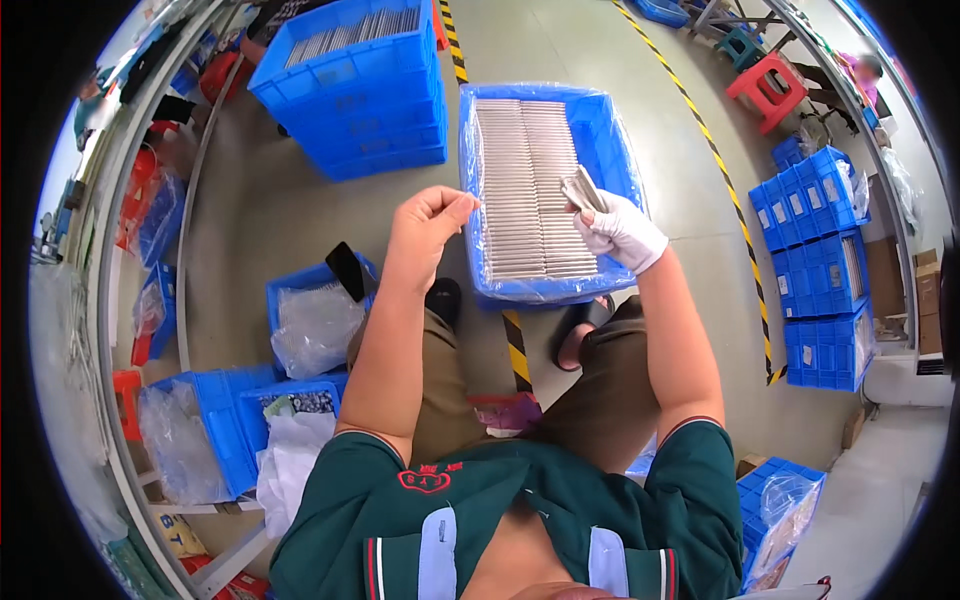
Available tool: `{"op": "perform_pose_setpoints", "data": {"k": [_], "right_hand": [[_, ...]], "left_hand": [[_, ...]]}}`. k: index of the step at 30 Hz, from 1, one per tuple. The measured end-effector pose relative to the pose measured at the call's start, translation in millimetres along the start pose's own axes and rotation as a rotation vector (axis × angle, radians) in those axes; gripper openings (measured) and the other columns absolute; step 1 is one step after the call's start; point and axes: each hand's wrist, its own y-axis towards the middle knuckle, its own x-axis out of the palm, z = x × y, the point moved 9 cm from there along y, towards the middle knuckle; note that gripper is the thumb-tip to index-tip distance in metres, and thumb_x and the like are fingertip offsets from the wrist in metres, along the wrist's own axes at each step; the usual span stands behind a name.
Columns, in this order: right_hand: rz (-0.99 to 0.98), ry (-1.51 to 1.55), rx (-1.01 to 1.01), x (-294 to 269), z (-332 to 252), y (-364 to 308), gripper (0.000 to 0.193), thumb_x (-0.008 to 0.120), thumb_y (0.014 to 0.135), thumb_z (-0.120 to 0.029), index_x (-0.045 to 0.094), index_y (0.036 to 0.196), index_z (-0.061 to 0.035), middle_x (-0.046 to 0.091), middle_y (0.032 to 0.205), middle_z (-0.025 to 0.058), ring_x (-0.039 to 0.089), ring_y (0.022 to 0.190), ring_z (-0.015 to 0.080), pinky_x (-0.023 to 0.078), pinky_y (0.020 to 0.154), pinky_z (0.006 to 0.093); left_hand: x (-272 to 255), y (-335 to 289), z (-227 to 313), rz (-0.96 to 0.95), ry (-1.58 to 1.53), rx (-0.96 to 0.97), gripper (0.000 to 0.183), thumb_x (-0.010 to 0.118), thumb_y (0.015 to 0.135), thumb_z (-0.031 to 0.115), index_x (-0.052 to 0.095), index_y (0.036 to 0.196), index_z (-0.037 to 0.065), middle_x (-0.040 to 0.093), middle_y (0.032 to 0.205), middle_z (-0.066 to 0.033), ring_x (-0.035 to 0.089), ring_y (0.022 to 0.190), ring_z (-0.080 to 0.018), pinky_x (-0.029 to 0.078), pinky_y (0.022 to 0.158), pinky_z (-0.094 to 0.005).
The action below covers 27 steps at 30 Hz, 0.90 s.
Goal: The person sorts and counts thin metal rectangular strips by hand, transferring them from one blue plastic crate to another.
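Observation:
My left hand, bare, hovers by the left rim of a blue bin lined with clear plastic. Its thumb and forefinger are pinched together; whatever is between them is too small to make out. In a white glove, my right hand is closed on a small stack of thin silver metal pieces, tilted over the bin's right part. Inside the bin, slim silver pieces stand packed on edge in two long columns. To the right of those columns the bin's blue inner wall shows.
Stacked blue crates with similar pieces stand at the far left. More blue crates are piled at the right. Near my left leg are a plastic-covered crate and a dark phone-like slab. Yellow-black tape marks the floor; a red stool stands far right.

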Motion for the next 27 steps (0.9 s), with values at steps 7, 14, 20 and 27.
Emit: {"op": "perform_pose_setpoints", "data": {"k": [7,14,20,27], "right_hand": [[0.187,-0.607,0.323,-62,37,6,0.013,0.054,0.08,-0.008,0.053,0.092,-0.0056,0.045,0.065,-0.0023,0.04,0.056,0.0062,0.032,0.047,0.0211],[0.098,-0.951,0.393,-58,43,26,0.015,0.056,0.08,-0.014,0.054,0.089,-0.0027,0.052,0.068,0.0017,0.045,0.058,0.0097,0.036,0.049,0.0247],[0.022,-1.148,0.444,-55,49,42,0.017,0.056,0.079,-0.016,0.056,0.089,-0.0016,0.059,0.073,0.0101,0.056,0.063,0.0191,0.044,0.056,0.0309],[0.273,-1.697,0.165,-32,16,32,0.028,0.063,0.073,-0.02,0.058,0.096,-0.0035,0.059,0.092,0.02,0.055,0.091,0.0335,0.044,0.079,0.0397]], "left_hand": [[4,1,4,-0.038,-0.06,0.006,0.015,0.06,0.083,0.015,0.061,0.082,0.0,0.058,0.077,-0.0008,0.044,0.066,-0.0055,0.036,0.064,-0.02],[9,-2,2,-0.041,-0.035,-0.019,0.016,0.059,0.083,0.016,0.062,0.083,0.001,0.055,0.071,0.002,0.043,0.065,-0.0048,0.035,0.062,-0.0193],[10,-3,1,-0.054,-0.027,-0.023,0.016,0.059,0.083,0.016,0.062,0.083,0.001,0.053,0.069,0.0028,0.042,0.064,-0.0045,0.035,0.062,-0.019],[8,-2,2,-0.06,-0.049,-0.021,0.012,0.061,0.082,0.012,0.061,0.083,0.0,0.058,0.073,0.0016,0.047,0.066,-0.0033,0.038,0.062,-0.0184]]}}
